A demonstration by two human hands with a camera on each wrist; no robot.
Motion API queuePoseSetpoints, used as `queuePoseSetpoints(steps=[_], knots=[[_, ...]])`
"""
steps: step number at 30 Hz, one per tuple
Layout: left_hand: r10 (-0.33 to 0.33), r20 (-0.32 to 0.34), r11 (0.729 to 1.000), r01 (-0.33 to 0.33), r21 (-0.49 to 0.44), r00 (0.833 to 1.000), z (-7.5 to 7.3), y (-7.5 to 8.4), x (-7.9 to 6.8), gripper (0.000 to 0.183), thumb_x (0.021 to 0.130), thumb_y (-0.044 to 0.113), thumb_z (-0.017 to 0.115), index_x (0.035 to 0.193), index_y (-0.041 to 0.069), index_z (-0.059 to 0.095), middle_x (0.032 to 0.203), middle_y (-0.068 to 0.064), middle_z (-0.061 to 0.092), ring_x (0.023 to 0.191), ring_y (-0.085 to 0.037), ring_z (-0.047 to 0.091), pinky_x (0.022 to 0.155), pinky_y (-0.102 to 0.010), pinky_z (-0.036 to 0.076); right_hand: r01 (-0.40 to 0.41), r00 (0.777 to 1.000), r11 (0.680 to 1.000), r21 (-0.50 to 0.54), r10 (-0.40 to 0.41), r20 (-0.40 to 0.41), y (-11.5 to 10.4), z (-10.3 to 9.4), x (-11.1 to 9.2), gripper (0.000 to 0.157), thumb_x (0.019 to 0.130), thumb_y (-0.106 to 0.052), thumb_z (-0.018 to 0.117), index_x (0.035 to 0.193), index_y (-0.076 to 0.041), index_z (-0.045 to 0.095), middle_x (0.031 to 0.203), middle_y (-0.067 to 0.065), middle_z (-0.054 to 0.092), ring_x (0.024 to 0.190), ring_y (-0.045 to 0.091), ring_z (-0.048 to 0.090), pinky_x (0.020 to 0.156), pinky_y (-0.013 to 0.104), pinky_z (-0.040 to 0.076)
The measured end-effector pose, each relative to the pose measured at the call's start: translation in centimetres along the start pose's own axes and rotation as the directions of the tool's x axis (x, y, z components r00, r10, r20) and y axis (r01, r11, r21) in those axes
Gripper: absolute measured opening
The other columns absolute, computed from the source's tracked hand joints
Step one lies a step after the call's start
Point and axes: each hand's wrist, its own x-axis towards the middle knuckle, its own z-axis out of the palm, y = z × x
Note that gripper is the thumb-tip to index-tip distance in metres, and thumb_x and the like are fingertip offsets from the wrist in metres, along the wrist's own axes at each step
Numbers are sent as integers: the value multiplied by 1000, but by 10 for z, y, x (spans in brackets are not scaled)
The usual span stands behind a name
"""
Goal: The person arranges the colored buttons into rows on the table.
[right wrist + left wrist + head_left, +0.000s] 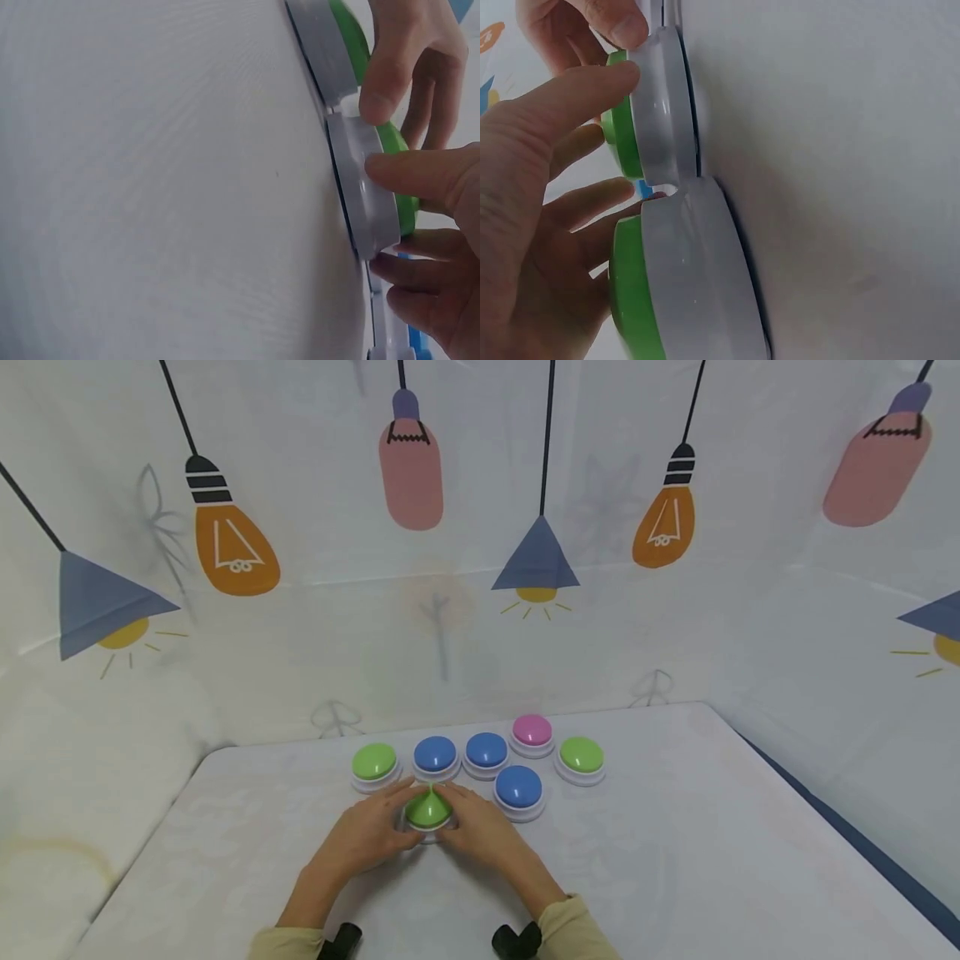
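The left hand [371,828] and right hand [482,828] together grip a near green button [428,811], base down on the table [675,835]. Another green button [682,277] sits beside it, left. Farther stand three blue buttons [518,787], a pink button [532,729] and two more green buttons [373,762], apparently set out; the gripped one seems unfinished. What else remains cannot be told.

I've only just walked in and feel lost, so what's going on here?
A person's left hand and right hand together hold a round green button with a white base. It appears to rest on the white tabletop. Farther back stand a round pink button, round blue buttons and other round green buttons, likewise white-based.
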Motion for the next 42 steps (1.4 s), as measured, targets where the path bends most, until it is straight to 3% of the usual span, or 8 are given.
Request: queuePoseSetpoints(steps=[7,15,20,27,35,38,42], knots=[[37,-39,999,-35,41,999,4,-2,2,59,73,22,86,129,20,66,131,-10,65,112,-33,65,91,-50,53,-5,1000,1000,-19,5,14,-1,-1,2,65,86,-17,75,145,-11,49,145,10,54,126,27,57,104,39,46],[49,-16,993,-47,104,999,3,-2,3,56,77,26,83,130,24,66,133,-9,64,115,-41,63,87,-55,54,2,1000,1000,-22,-2,9,0,-2,4,63,85,-15,76,143,-11,51,143,7,56,124,24,59,103,38,47],[110,-25,983,-105,147,994,2,-3,3,54,78,28,83,129,21,67,134,-9,63,112,-48,62,84,-57,54,25,1000,999,-41,-25,3,1,-4,3,62,84,-16,78,141,-10,53,142,7,57,124,24,59,103,36,47],[196,-48,965,-184,187,979,1,-4,0,54,77,28,84,128,17,68,132,-13,64,108,-47,64,83,-55,55,40,999,996,-84,-38,19,-2,-8,2,63,84,-18,78,141,-9,53,142,9,56,125,25,58,103,39,48],[277,-44,933,-257,252,960,-1,-1,-9,53,78,32,83,128,20,68,130,-14,65,104,-51,64,75,-52,58,30,998,990,-138,-22,55,-10,-13,-6,61,84,-23,79,139,-11,56,139,7,59,124,23,59,100,42,50],[282,-35,932,-265,247,959,-2,2,-13,52,78,31,83,127,20,69,129,-15,65,101,-52,65,74,-52,58,24,998,987,-161,-13,65,-12,-12,-9,60,83,-24,79,138,-12,58,137,6,61,121,22,61,98,42,51],[245,-10,948,-238,210,969,-2,6,-16,49,78,29,83,125,19,70,129,-15,65,101,-53,64,76,-53,57,33,998,983,-181,-23,59,-14,-10,-12,60,82,-24,80,137,-12,59,135,6,62,116,22,64,95,39,53]])
